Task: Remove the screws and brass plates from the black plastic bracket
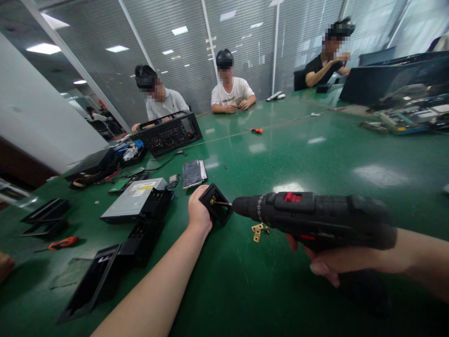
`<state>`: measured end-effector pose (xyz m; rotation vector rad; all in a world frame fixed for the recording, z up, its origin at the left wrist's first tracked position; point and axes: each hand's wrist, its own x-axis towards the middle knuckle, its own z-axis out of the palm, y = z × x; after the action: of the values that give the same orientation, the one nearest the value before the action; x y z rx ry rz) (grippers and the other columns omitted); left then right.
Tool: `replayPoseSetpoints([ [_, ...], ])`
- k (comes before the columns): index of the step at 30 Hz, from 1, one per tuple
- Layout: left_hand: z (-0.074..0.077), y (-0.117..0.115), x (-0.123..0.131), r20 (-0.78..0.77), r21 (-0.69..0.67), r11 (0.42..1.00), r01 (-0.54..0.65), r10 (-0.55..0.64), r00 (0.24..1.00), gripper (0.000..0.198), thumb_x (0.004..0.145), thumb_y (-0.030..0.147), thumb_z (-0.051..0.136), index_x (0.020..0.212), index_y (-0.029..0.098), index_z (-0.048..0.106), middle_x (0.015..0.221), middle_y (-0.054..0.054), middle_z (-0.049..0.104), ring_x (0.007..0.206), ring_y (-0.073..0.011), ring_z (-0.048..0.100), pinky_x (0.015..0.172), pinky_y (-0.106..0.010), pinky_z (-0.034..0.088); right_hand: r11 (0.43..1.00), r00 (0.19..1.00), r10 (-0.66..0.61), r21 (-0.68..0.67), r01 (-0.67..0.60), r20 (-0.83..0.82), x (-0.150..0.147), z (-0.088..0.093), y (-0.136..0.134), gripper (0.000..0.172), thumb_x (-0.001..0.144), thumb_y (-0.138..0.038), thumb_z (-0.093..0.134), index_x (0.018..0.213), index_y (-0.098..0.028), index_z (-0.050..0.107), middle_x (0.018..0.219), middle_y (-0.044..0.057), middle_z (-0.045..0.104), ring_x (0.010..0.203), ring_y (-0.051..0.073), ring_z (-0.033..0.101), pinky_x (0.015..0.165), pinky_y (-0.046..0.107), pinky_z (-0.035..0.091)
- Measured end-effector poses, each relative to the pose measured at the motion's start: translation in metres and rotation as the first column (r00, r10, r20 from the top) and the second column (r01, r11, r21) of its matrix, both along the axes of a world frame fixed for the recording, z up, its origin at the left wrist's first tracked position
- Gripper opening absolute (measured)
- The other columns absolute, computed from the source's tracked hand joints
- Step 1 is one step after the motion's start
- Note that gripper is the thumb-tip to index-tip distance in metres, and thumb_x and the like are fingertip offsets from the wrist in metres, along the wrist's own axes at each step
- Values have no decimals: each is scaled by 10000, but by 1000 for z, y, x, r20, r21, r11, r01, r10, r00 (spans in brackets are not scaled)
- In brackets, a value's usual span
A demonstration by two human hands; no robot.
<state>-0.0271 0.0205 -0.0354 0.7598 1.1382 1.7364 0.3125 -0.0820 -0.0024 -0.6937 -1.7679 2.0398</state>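
My left hand (pixel 200 206) is closed around a small black box-shaped frame (pixel 221 211), holding it tilted above the green table. Inside the frame sits a brass-coloured metal piece (pixel 212 201). My right hand (pixel 326 262) grips a black cordless drill (pixel 298 210) with red switches, pointed to the left. The drill's bit (pixel 222 203) reaches into the frame at the brass piece; whether it sits in a screw is too small to tell. Below the drill's chuck, loose brass plates (pixel 257 232) lie on the table, with small brass bits beside them.
A silver optical drive (pixel 135 199), black housings (pixel 140 238), a black tray-like part (pixel 89 283) and an orange screwdriver (pixel 63 243) lie at left. Another screwdriver (pixel 256 131) lies farther back. Three people sit across the green table (pixel 315 154); a hand (pixel 5 266) shows at the left edge.
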Motion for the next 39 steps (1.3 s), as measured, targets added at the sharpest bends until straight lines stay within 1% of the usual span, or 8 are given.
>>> replayPoseSetpoints([
  [4,0,-1,1,-4,13,1000,-3,3,1000,256,652,419,860,721,224,709,687,26,663,649,-166,633,663,-297,528,1000,1000,-27,-12,27,11,-1,2,-1,377,939,-417,940,1177,-228,717,782,-33,723,658,149,744,618,258,619],
  [8,2,-5,1,-19,-2,1000,24,-24,1000,264,669,423,865,730,227,698,682,29,651,641,-168,632,650,-296,515,997,998,-55,-46,56,9,-2,2,-2,446,904,-458,970,1202,-228,731,741,-56,700,614,143,737,589,249,624],
  [12,4,-8,0,-27,8,999,42,-42,999,260,673,421,853,723,229,686,691,29,645,655,-165,624,668,-293,513,993,997,-78,-85,79,14,-2,4,-3,392,906,-438,978,1128,-228,733,805,-31,734,658,134,755,614,236,642],
  [15,6,-9,-1,-43,7,998,59,-59,997,256,667,416,846,705,230,674,687,28,633,655,-164,604,668,-294,499,994,998,-67,-92,67,3,0,2,-2,424,905,-430,978,1189,-233,733,789,-40,724,653,141,755,598,234,639],
  [21,7,-10,0,-47,30,998,59,-57,997,225,663,403,838,675,225,701,669,14,629,651,-166,578,653,-292,471,994,997,-73,-80,74,21,8,-4,-1,420,899,-410,972,1189,-241,719,877,-29,711,707,160,786,609,247,648],
  [27,8,-9,1,-78,57,997,58,-53,996,203,694,388,829,684,227,705,674,8,631,644,-176,583,639,-302,464,998,997,-53,-37,55,47,7,-2,2,412,907,-427,965,1171,-243,708,842,-30,699,682,160,760,608,255,640],
  [33,7,-9,1,-100,69,996,50,-43,994,208,704,398,821,705,218,716,701,2,637,664,-174,589,656,-300,469,1000,999,-30,2,29,34,6,1,2,433,951,-465,932,1248,-224,729,813,-37,682,665,143,732,608,245,622],
  [39,8,-10,2,-96,57,996,63,-57,994,200,704,385,817,694,218,707,689,7,624,655,-171,576,651,-299,465,999,1000,-29,13,29,5,10,-2,2,419,952,-378,940,1272,-238,708,823,-34,713,684,165,773,618,266,656],
])
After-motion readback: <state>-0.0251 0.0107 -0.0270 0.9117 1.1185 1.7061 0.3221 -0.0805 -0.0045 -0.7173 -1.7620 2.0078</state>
